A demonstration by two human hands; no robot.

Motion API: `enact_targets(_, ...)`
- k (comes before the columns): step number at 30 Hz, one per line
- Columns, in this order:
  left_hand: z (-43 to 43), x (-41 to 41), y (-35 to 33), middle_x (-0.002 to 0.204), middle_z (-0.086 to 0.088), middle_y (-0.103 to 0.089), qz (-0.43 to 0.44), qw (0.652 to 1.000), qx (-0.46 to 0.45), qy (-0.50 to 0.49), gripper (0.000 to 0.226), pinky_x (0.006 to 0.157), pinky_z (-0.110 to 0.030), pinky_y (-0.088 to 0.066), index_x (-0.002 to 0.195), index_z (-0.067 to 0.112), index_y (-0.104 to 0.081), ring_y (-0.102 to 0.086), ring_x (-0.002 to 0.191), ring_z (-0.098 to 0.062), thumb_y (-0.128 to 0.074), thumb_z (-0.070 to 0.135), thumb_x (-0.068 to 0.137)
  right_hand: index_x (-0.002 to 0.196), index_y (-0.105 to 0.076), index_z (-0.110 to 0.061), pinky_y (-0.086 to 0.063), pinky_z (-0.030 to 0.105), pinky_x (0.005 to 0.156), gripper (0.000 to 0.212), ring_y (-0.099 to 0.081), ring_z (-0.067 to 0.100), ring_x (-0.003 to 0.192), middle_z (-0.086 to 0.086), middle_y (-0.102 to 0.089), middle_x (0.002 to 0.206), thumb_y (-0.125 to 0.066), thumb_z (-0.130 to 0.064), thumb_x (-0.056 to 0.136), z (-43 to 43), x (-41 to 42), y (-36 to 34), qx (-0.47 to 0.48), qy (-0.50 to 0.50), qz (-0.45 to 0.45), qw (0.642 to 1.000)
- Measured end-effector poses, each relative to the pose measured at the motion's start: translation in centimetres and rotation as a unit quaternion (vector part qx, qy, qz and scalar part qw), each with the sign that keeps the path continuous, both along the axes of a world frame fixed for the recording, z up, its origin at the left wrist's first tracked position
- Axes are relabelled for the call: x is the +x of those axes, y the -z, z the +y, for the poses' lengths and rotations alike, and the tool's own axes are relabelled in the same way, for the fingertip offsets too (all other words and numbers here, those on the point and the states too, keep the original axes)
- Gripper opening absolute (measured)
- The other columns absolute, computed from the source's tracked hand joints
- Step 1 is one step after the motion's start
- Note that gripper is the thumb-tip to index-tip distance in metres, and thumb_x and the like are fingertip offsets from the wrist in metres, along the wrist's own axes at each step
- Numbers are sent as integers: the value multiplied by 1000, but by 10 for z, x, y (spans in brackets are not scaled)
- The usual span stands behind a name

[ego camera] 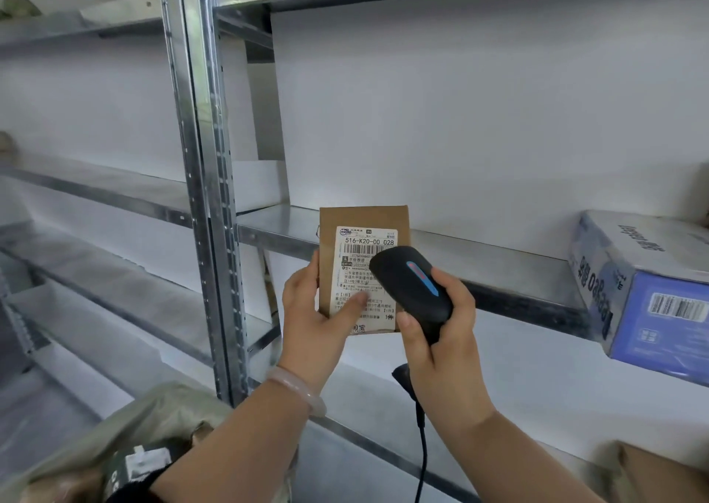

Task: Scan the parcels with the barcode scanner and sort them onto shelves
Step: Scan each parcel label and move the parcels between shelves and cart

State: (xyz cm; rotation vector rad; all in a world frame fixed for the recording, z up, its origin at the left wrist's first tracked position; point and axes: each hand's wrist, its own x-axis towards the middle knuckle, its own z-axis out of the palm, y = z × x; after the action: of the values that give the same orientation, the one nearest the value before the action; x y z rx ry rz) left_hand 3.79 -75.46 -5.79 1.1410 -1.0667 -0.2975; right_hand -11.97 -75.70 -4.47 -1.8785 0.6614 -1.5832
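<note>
Left hand (pixel 312 307): clasped the small cardboard parcel (pixel 364 268) upright, thumb across its label.
Right hand (pixel 441 334): wrapped around the barcode scanner (pixel 412 284).
Scanner: head overlapped the label, just beside the left thumb.
Shelf (pixel 498 268): behind the parcel.

Metal shelf (pixel 498 268) bearing blue-white box (pixel 629 291).

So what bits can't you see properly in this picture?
- Head view: the black handheld barcode scanner covers part of the white shipping label on the small brown cardboard parcel.
- The left hand thumb hides more print.
- The blue-and-white box is cut off by the right edge.
</note>
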Motion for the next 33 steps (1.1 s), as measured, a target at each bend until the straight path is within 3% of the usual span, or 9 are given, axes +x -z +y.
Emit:
enact_targets(4, 12, 15, 8, 132, 1, -57, 55, 997, -9, 46, 69, 85, -37, -60, 135, 48, -47, -57, 123, -18, -81, 28, 79, 124, -36, -43, -47, 8, 64, 50, -60, 2, 91, -28, -50, 117, -61, -14, 92, 0, 13, 7, 6, -26, 2, 1000)
enact_targets(7, 26, 22, 17, 127, 4, -65, 109, 992, -9, 66, 68, 84, -39, -60, 135, 45, -44, -62, 119, -18, -74, 8, 86, 125, -34, -44, -46, 6, 70, 51, -59, 2, 99, -28, -48, 120, -60, -14, 92, 4, 24, 15, 9, -45, 16, 999)
enact_targets(11, 44, 35, 30, 127, 1, -65, 115, 993, -3, 28, 68, 84, -42, -60, 141, 36, -41, -65, 115, -21, -70, 6, 88, 126, -32, -50, -45, 10, 85, 51, -55, 3, 113, -31, -48, 124, -58, -23, 90, 9, 39, 27, 4, -70, 39, 997)
enact_targets(15, 63, 46, 46, 132, 4, -62, 128, 991, 9, -29, 74, 83, -44, -60, 148, 39, -34, -66, 114, -19, -69, 11, 89, 126, -32, -50, -46, 13, 90, 51, -57, 7, 113, -18, -51, 127, -57, -26, 89, 17, 55, 39, 5, -101, 65, 993)
enact_targets(19, 79, 58, 60, 133, 4, -61, 120, 990, 17, -72, 76, 84, -41, -60, 151, 36, -31, -65, 115, -17, -68, 10, 90, 126, -34, -45, -45, 11, 88, 48, -57, 5, 113, -9, -52, 128, -58, -26, 89, 24, 68, 47, 9, -125, 74, 989)
enact_targets(22, 92, 64, 68, 133, 6, -61, 115, 987, 19, -109, 74, 83, -36, -60, 149, 35, -33, -64, 115, -12, -67, 7, 90, 125, -32, -50, -45, 9, 87, 50, -57, 2, 112, -13, -52, 128, -58, -28, 89, 30, 75, 51, 2, -131, 92, 987)
enact_targets(27, 109, 75, 82, 129, 13, -61, 105, 980, 35, -166, 73, 78, -19, -56, 140, 45, -34, -63, 112, -3, -67, 4, 90, 129, -29, -48, -54, 22, 87, 50, -61, 9, 110, -10, -53, 129, -57, -33, 90, 44, 87, 57, 21, -170, 140, 975)
enact_targets(33, 124, 78, 95, 114, 31, -57, 85, 969, 65, -221, 72, 74, -2, -45, 145, 34, -35, -58, 98, 20, -69, 4, 89, 123, -26, -50, -48, 7, 84, 51, -55, -7, 105, -22, -47, 121, -60, -28, 92, 63, 104, 66, 49, -186, 190, 963)
